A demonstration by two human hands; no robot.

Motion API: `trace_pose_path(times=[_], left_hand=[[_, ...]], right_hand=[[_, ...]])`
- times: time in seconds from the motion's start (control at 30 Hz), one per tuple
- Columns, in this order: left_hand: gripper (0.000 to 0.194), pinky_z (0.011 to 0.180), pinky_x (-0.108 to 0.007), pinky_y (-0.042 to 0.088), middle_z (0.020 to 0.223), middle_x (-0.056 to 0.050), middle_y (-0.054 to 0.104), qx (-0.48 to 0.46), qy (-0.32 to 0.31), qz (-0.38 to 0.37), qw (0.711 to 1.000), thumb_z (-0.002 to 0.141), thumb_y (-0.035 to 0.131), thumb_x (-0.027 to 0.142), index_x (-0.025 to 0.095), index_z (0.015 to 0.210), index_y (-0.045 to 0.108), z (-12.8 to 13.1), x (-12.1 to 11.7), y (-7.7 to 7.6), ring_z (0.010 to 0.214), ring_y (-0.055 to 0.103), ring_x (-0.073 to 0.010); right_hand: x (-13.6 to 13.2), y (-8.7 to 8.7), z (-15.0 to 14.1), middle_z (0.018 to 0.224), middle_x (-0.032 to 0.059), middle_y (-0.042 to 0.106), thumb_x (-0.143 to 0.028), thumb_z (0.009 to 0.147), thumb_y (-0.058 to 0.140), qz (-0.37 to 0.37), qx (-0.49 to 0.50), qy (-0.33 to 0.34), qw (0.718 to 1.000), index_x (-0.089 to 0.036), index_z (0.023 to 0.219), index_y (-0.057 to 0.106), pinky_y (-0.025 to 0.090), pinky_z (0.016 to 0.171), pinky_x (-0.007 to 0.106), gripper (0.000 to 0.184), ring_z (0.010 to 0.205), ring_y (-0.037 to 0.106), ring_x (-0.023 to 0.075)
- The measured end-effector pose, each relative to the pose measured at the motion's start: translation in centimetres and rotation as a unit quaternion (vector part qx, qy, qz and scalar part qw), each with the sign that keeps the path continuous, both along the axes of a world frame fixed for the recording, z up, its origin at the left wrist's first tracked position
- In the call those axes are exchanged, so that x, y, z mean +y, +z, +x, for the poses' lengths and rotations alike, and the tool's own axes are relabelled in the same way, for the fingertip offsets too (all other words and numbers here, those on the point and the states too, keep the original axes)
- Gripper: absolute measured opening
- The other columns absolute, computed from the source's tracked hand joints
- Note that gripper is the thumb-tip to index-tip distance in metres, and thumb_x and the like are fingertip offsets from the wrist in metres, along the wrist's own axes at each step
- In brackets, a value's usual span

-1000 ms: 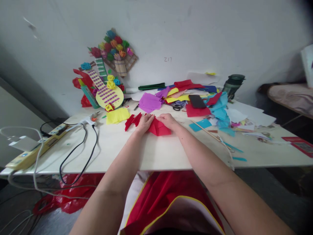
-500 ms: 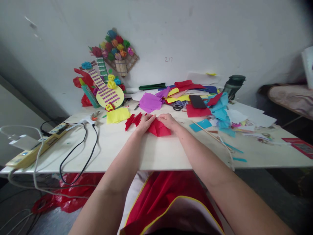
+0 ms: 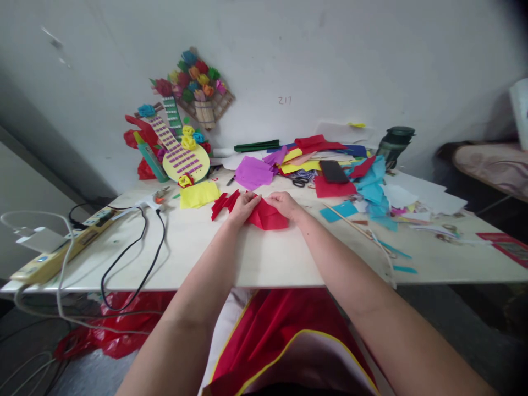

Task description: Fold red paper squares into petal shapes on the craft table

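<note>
A sheet of red crepe paper [image 3: 268, 216] lies creased between my two hands at the middle of the table. My left hand [image 3: 244, 207] is closed on its left part, thumb and fingers pressed to the paper. At the upper right edge my right hand [image 3: 284, 203] pinches it, fingers curled in. Folded red paper pieces [image 3: 225, 204] lie just left of my left hand. A yellow paper sheet [image 3: 200, 194] rests further left, and a purple paper sheet [image 3: 253, 172] lies beyond my hands.
Black scissors [image 3: 300, 181] and a black phone [image 3: 334, 171] lie among coloured papers at the back. A wooden stick [image 3: 350, 221] and blue paper scraps [image 3: 339, 211] are on the right. A power strip [image 3: 66, 250] with cables sits left. A green bottle [image 3: 395, 145] stands behind.
My left hand has shifted very slightly on the red crepe paper. My right hand stays almost in place, and everything else is unchanged.
</note>
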State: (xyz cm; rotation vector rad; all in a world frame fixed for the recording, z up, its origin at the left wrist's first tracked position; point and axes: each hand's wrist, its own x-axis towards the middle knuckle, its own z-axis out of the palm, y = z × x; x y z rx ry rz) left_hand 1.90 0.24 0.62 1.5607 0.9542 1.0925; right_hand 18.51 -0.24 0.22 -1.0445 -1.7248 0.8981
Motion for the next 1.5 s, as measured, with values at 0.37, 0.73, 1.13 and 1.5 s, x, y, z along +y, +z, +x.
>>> trace_pose_path(times=[0.37, 0.73, 1.13, 1.5], left_hand=[[0.03, 0.052, -0.022, 0.035, 0.061, 0.003, 0.05, -0.011, 0.032, 0.009, 0.999, 0.068, 0.065, 0.043, 0.017, 0.066, 0.051, -0.2, 0.4, -0.2, 0.056, 0.045, -0.0099], [0.031, 0.049, -0.022, 0.031, 0.057, 0.004, 0.041, 0.017, 0.128, 0.078, 0.989, 0.075, 0.058, 0.043, 0.019, 0.064, 0.041, -0.1, 1.1, -0.7, 0.053, 0.038, -0.0094], [0.036, 0.046, -0.023, 0.027, 0.049, 0.004, 0.04, 0.04, 0.127, 0.061, 0.989, 0.071, 0.063, 0.048, 0.018, 0.058, 0.047, -0.2, 0.3, -0.1, 0.048, 0.036, -0.0087], [0.036, 0.046, -0.022, 0.029, 0.051, 0.005, 0.043, -0.042, 0.133, 0.032, 0.99, 0.069, 0.064, 0.05, 0.018, 0.061, 0.049, -0.3, 1.1, -0.9, 0.047, 0.038, -0.0082]], right_hand=[[-0.2, 0.2, -0.1, 0.054, -0.0043, 0.04, -0.04, 0.069, 0.054, -0.017, 0.015, -0.008, 1.0, -0.017, 0.055, 0.046, 0.03, 0.055, 0.026, 0.027, 0.056, 0.037, 0.0107], [0.8, -0.6, 0.3, 0.054, -0.0034, 0.046, -0.045, 0.066, 0.06, -0.026, 0.068, -0.057, 0.996, -0.016, 0.059, 0.055, 0.033, 0.056, 0.026, 0.031, 0.055, 0.04, 0.011], [0.3, 0.0, 0.2, 0.054, -0.0028, 0.046, -0.048, 0.063, 0.061, -0.036, 0.074, -0.065, 0.995, -0.017, 0.058, 0.053, 0.033, 0.054, 0.026, 0.032, 0.056, 0.041, 0.0119], [0.6, -0.2, 0.4, 0.053, -0.0037, 0.044, -0.051, 0.061, 0.062, -0.057, 0.127, -0.089, 0.986, -0.017, 0.059, 0.053, 0.031, 0.054, 0.025, 0.035, 0.055, 0.038, 0.0107]])
